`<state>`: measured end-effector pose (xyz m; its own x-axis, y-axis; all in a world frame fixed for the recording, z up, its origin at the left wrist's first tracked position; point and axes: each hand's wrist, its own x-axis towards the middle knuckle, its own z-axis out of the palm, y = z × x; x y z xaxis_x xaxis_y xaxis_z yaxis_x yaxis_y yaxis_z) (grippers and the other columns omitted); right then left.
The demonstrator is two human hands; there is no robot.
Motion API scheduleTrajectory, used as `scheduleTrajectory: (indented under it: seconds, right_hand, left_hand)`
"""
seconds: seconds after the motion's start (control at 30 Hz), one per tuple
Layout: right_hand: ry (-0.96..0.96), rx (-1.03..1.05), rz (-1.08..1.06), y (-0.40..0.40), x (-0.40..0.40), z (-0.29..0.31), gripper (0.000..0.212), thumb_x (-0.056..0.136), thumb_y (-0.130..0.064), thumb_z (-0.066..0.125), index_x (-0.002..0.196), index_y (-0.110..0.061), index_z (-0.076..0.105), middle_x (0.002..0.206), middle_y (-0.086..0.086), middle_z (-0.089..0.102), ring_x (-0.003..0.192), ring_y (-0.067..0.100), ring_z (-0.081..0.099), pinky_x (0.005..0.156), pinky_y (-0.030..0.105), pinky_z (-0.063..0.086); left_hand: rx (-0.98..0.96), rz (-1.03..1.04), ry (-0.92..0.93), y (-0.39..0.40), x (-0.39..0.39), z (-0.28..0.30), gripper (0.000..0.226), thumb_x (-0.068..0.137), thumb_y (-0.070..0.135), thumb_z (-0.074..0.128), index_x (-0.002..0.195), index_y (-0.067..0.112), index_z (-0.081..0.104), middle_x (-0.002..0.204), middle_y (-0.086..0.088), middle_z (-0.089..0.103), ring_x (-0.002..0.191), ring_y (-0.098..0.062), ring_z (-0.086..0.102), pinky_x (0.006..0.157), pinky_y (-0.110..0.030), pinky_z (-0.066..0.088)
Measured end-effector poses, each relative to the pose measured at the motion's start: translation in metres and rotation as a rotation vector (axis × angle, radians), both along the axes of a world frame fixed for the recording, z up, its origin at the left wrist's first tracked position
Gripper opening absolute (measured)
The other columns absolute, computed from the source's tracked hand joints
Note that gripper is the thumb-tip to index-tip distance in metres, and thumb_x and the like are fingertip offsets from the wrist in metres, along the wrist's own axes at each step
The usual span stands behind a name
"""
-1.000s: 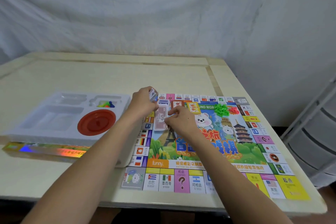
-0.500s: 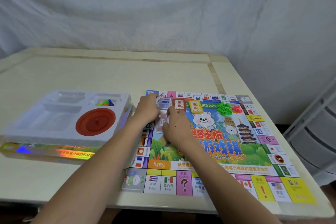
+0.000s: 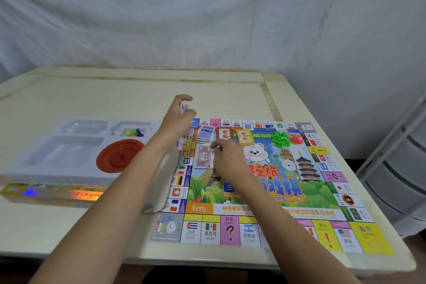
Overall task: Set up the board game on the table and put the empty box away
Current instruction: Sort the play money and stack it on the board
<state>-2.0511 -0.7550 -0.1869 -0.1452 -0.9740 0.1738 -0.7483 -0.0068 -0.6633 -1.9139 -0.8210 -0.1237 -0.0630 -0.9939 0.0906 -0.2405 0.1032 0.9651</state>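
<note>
The colourful game board [image 3: 265, 193] lies flat on the table's right half. My left hand [image 3: 177, 120] is raised above the board's far left corner and grips a stack of paper money. My right hand [image 3: 227, 157] rests on the board beside a pink banknote pile [image 3: 203, 157]; its fingertips are at the pile's right edge. A blue card stack [image 3: 205, 133], a brown card stack [image 3: 223, 133] and a yellow card stack [image 3: 244, 137] lie in a row near the far edge. Green houses [image 3: 280, 139] and red pieces [image 3: 297, 139] lie further right.
The white plastic insert tray [image 3: 57, 152] sits on the shiny game box [image 3: 53, 193] at the left; it holds a red round dish [image 3: 119, 155] and small coloured pawns [image 3: 134, 132]. White plastic drawers [image 3: 401, 168] stand right of the table. A white sheet hangs behind.
My left hand has risen from the board with the stack of money. My right hand has slid slightly right of the pink pile.
</note>
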Motion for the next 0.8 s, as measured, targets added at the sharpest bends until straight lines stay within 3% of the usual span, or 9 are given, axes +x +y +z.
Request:
scheduleTrajectory:
  seconds: [0.07,0.2,0.33,0.4,0.47,0.57,0.67,0.73,0.8]
  right_hand:
    - [-0.020,-0.066,0.068,0.005,-0.010,0.006,0.021,0.096,-0.011,0.054,0.108,-0.015,0.070,0.101,0.008,0.059,0.081,0.015,0.049,0.072,0.022,0.036]
    - [0.053,-0.078,0.242,0.017,-0.020,0.008,0.017,0.093,-0.023,0.064,0.109,-0.020,0.069,0.100,0.004,0.053,0.089,0.015,0.051,0.078,0.025,0.038]
    - [-0.165,-0.331,0.212,0.028,-0.024,0.021,0.020,0.090,-0.031,0.067,0.108,-0.025,0.066,0.100,-0.003,0.059,0.090,0.006,0.054,0.079,0.018,0.040]
    - [-0.044,-0.428,0.333,0.039,-0.025,0.023,0.035,0.079,-0.042,0.075,0.110,-0.026,0.067,0.105,-0.006,0.058,0.103,0.010,0.052,0.088,0.022,0.039]
    - [0.135,-0.513,0.355,0.046,-0.029,0.018,0.034,0.072,-0.043,0.080,0.099,-0.026,0.072,0.104,-0.008,0.058,0.105,0.015,0.048,0.088,0.030,0.033]
    - [0.182,-0.560,0.232,0.050,-0.047,0.012,0.026,0.071,-0.049,0.075,0.084,-0.026,0.072,0.099,-0.009,0.058,0.103,0.018,0.046,0.080,0.035,0.030]
    - [0.203,-0.491,0.203,0.057,-0.064,0.004,0.028,0.071,-0.054,0.072,0.083,-0.028,0.071,0.102,-0.011,0.056,0.105,0.017,0.045,0.080,0.035,0.029]
    - [0.111,-0.412,0.200,0.064,-0.071,0.000,0.028,0.076,-0.055,0.068,0.085,-0.029,0.068,0.097,-0.015,0.056,0.102,0.012,0.048,0.085,0.032,0.031]
    - [-0.087,-0.396,0.095,0.067,-0.074,0.001,0.021,0.083,-0.046,0.068,0.092,-0.027,0.064,0.094,-0.014,0.058,0.097,0.009,0.052,0.084,0.028,0.039]
  left_hand:
    - [0.154,-0.050,0.323,0.006,0.003,0.007,0.031,0.097,0.008,0.043,0.117,0.031,0.050,0.074,-0.003,0.041,0.048,-0.012,0.036,0.043,-0.025,0.034]
    - [0.403,-0.029,0.721,0.018,0.003,0.003,0.008,0.098,0.012,0.046,0.098,0.018,0.051,0.070,-0.004,0.042,0.047,-0.012,0.036,0.042,-0.018,0.032]
    - [0.648,-0.075,1.033,0.040,-0.005,-0.010,0.020,0.093,0.017,0.048,0.075,0.011,0.043,0.065,-0.003,0.039,0.048,-0.012,0.038,0.045,-0.020,0.036]
    - [0.718,-0.146,1.048,0.053,-0.016,-0.018,0.023,0.093,0.021,0.050,0.076,0.006,0.053,0.066,-0.008,0.049,0.051,-0.019,0.051,0.055,-0.027,0.046]
    - [0.792,-0.260,1.035,0.065,-0.032,-0.026,0.029,0.094,0.025,0.049,0.081,0.003,0.063,0.069,-0.012,0.060,0.058,-0.025,0.062,0.060,-0.030,0.053]
    - [0.818,-0.368,1.037,0.073,-0.050,-0.040,0.018,0.092,0.020,0.049,0.093,0.007,0.061,0.073,-0.009,0.058,0.061,-0.022,0.059,0.047,-0.025,0.047]
    - [0.844,-0.436,0.981,0.077,-0.057,-0.050,0.026,0.092,0.018,0.048,0.111,0.005,0.060,0.085,-0.012,0.060,0.073,-0.022,0.056,0.051,-0.030,0.047]
    - [0.825,-0.448,0.973,0.078,-0.058,-0.053,0.038,0.094,0.013,0.045,0.128,-0.001,0.054,0.103,-0.020,0.064,0.089,-0.028,0.060,0.073,-0.037,0.055]
    - [0.774,-0.503,0.919,0.077,-0.060,-0.056,0.038,0.099,0.009,0.042,0.134,-0.004,0.050,0.122,-0.027,0.062,0.112,-0.037,0.059,0.104,-0.045,0.045]
